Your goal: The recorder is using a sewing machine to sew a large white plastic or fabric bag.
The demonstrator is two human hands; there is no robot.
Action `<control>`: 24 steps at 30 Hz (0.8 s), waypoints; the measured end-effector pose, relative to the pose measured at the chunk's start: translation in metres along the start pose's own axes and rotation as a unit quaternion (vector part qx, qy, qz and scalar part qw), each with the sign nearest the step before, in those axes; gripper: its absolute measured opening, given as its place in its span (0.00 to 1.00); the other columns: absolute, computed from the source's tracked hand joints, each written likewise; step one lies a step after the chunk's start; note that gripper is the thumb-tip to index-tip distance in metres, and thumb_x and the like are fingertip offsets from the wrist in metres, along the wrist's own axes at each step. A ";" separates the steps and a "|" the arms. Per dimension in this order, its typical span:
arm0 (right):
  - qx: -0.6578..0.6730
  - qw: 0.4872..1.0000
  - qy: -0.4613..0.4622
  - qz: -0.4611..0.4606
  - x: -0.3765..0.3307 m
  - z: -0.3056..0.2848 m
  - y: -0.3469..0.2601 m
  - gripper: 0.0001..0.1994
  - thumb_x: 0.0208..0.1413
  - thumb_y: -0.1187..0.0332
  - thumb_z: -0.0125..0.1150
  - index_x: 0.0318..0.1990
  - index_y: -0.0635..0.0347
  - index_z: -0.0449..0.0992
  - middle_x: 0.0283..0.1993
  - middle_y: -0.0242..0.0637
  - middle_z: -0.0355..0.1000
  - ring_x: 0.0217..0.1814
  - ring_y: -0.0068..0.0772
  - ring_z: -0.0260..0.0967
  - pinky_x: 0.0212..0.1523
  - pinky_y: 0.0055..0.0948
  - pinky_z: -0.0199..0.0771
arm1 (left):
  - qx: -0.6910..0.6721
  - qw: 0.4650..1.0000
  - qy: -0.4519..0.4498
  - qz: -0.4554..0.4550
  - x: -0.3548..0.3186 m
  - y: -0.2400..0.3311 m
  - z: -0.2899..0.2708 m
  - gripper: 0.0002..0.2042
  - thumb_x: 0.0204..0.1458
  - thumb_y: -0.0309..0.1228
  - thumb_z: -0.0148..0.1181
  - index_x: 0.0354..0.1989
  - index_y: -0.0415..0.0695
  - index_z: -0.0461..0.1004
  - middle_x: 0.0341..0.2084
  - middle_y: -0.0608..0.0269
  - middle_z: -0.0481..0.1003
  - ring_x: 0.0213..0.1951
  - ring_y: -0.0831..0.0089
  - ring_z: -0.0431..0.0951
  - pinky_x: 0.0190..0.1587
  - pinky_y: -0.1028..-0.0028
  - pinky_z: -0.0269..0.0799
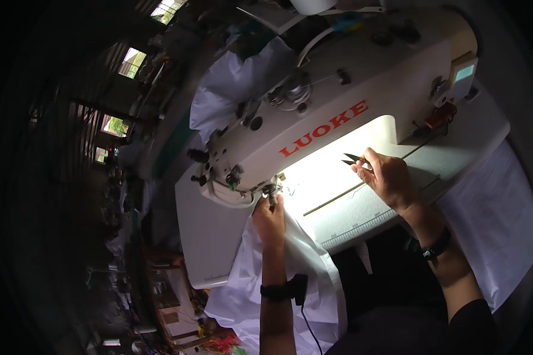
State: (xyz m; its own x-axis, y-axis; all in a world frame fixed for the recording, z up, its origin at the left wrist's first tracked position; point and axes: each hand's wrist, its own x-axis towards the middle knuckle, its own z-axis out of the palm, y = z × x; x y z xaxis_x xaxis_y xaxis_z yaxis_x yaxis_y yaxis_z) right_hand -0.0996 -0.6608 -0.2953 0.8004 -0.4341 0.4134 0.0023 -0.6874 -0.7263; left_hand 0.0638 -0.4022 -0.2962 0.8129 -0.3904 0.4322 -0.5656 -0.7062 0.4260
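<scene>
Lay the white fabric (311,260) flat at the presser foot (271,190), from which it drapes down toward you, and guide it with light fingertips. The cloth looks thin, faintly glossy and softly creased. Your left hand (269,222) bends its fingers close against the foot; I cannot tell whether they pinch cloth or metal. Right of the foot, your right hand (388,177) grips black snips (353,159), blades parted; point them away from loose folds.
</scene>
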 end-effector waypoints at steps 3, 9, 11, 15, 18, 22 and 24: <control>-0.014 0.999 -0.027 0.030 -0.001 0.000 0.000 0.16 0.62 0.57 0.58 0.37 0.64 0.69 0.29 0.42 0.77 0.29 0.41 0.78 0.30 0.34 0.76 | -0.007 0.998 -0.006 -0.058 -0.002 -0.022 0.011 0.11 0.51 0.35 0.67 0.30 0.39 0.78 0.25 0.51 0.78 0.27 0.57 0.79 0.31 0.64 0.72; -0.023 0.999 -0.033 0.028 0.002 -0.005 -0.004 0.15 0.61 0.58 0.59 0.35 0.62 0.68 0.28 0.41 0.77 0.30 0.39 0.79 0.29 0.33 0.76 | -0.020 0.999 0.036 0.000 -0.001 -0.037 0.014 0.11 0.53 0.32 0.65 0.36 0.34 0.80 0.31 0.49 0.81 0.34 0.58 0.82 0.37 0.66 0.75; 0.007 0.999 -0.034 0.015 0.003 -0.006 -0.004 0.16 0.61 0.57 0.58 0.37 0.63 0.70 0.30 0.42 0.78 0.31 0.38 0.79 0.32 0.32 0.78 | -0.037 0.998 0.018 -0.038 0.002 -0.033 0.014 0.11 0.53 0.31 0.66 0.36 0.34 0.80 0.32 0.49 0.81 0.34 0.58 0.82 0.37 0.66 0.75; -0.012 0.998 -0.049 0.026 0.002 -0.007 -0.004 0.16 0.61 0.57 0.59 0.37 0.63 0.70 0.30 0.42 0.78 0.31 0.38 0.79 0.32 0.32 0.78 | -0.029 0.999 0.019 -0.041 0.002 -0.020 0.011 0.08 0.54 0.28 0.64 0.37 0.35 0.81 0.32 0.52 0.81 0.34 0.65 0.81 0.39 0.70 0.75; -0.009 0.999 -0.036 0.015 0.002 -0.006 -0.003 0.16 0.60 0.57 0.59 0.38 0.64 0.70 0.29 0.42 0.77 0.31 0.38 0.79 0.31 0.31 0.78 | -0.035 0.998 0.017 -0.055 0.001 -0.013 0.010 0.06 0.56 0.26 0.62 0.37 0.37 0.82 0.32 0.55 0.81 0.35 0.69 0.80 0.41 0.72 0.74; -0.014 0.999 -0.045 0.015 0.002 -0.005 -0.002 0.16 0.60 0.57 0.60 0.38 0.64 0.71 0.28 0.42 0.77 0.30 0.36 0.79 0.30 0.31 0.78 | -0.045 0.998 0.019 -0.045 0.002 -0.007 0.010 0.07 0.55 0.26 0.63 0.38 0.37 0.82 0.33 0.55 0.81 0.36 0.68 0.79 0.43 0.70 0.74; -0.018 0.999 -0.040 0.009 0.001 -0.004 -0.002 0.16 0.60 0.57 0.60 0.38 0.64 0.71 0.28 0.42 0.77 0.30 0.36 0.79 0.30 0.30 0.78 | -0.038 0.998 0.019 -0.038 0.003 -0.007 0.010 0.07 0.55 0.26 0.63 0.38 0.37 0.82 0.33 0.55 0.81 0.36 0.68 0.79 0.43 0.70 0.74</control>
State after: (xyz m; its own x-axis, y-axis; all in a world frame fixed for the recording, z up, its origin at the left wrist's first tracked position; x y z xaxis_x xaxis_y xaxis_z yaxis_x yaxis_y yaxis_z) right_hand -0.1013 -0.6627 -0.2911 0.8455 -0.3998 0.3541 -0.0334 -0.7013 -0.7121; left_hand 0.0717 -0.4038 -0.3060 0.8490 -0.3130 0.4256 -0.5122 -0.6851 0.5179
